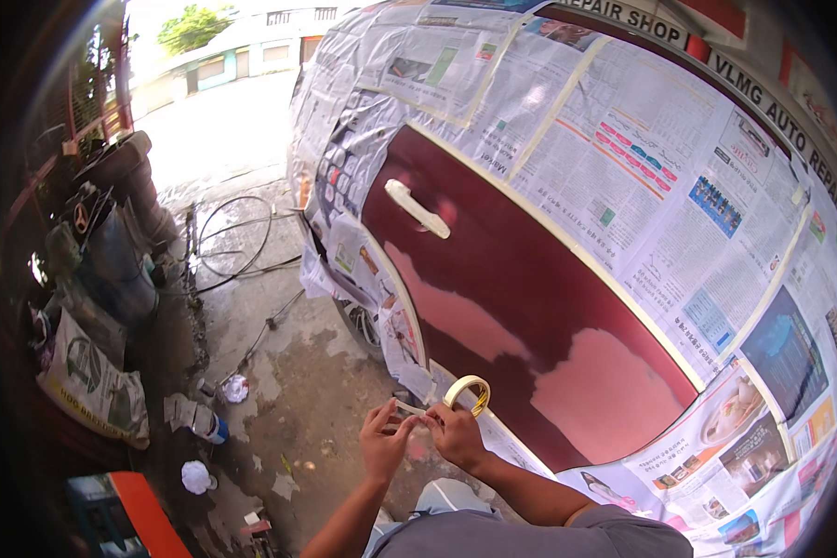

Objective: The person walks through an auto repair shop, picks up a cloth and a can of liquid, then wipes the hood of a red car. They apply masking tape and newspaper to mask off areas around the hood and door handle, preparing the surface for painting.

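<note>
Both hands are close together in front of me, beside the lower edge of a car's dark red door panel (pixel 493 270). A roll of cream masking tape (pixel 468 383) is gripped by my right hand (pixel 457 437). My left hand (pixel 388 441) pinches a short strip of tape (pixel 408 406), its fingertips almost touching the right hand's. Pale pink patches (pixel 604 391) show on the door, and its handle (pixel 417 209) is wrapped in cream tape. Taped newspaper sheets (pixel 623 177) cover the bodywork around the panel.
Black hose (pixel 242 265) lies coiled on the stained concrete floor (pixel 279 372). A filled sack (pixel 93 386) and dark containers (pixel 121 265) line the left side. Nearer are crumpled paper balls (pixel 196 477), a blue-and-white can (pixel 212 428) and an orange-edged object (pixel 144 516). A wheel (pixel 361 324) shows beneath the newspaper.
</note>
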Demonstrator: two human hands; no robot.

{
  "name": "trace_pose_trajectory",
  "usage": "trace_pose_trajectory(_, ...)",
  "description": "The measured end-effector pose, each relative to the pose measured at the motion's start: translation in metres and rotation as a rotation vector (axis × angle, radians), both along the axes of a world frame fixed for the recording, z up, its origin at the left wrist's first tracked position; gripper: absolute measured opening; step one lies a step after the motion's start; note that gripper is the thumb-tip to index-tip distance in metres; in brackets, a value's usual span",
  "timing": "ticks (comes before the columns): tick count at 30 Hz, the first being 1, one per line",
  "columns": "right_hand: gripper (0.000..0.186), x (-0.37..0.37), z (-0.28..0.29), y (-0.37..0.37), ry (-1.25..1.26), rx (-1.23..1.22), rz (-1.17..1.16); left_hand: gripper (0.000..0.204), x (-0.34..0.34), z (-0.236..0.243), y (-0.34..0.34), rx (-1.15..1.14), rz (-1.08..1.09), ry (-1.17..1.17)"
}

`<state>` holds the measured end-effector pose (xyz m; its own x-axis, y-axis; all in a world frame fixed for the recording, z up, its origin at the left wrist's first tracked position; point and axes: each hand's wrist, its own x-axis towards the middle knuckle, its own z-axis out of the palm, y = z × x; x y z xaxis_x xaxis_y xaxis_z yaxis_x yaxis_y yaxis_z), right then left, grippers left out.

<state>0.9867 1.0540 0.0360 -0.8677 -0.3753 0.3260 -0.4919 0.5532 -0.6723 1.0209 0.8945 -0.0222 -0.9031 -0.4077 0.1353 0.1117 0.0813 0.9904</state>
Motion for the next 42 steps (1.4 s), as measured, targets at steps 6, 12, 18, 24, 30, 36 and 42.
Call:
trace_pose_trajectory(6,0.014,-0.096,0.029,-0.023,0.285,0.105,-0.154,0.05,-0.133,0.011,-0.037,0.227,-0.248,0.136)
trace_pose_trajectory(12,0.011,-0.217,0.077,-0.06,0.47,0.157,-0.2,0.012,-0.251,0.061,-0.082,-0.028,-0.321,0.203)
trace_pose_trajectory(18,0.015,-0.354,0.147,-0.126,0.7,0.262,-0.173,0.014,-0.377,0.129,-0.137,-0.1,-0.116,0.316)
trace_pose_trajectory(24,0.015,-0.496,0.223,-0.17,0.919,0.476,-0.265,0.016,-0.524,0.194,-0.168,-0.075,-0.056,0.496)
trace_pose_trajectory(30,0.021,-0.599,0.259,-0.202,0.889,0.526,-0.442,0.014,-0.67,0.229,-0.188,-0.106,-0.047,0.722)
trace_pose_trajectory(36,0.024,-0.632,0.259,-0.216,0.972,0.641,-0.603,0.012,-0.718,0.244,-0.198,-0.158,-0.174,0.746)
trace_pose_trajectory(42,0.023,-0.634,0.265,-0.226,0.877,0.662,-0.665,0.018,-0.73,0.255,-0.215,-0.266,-0.342,0.638)
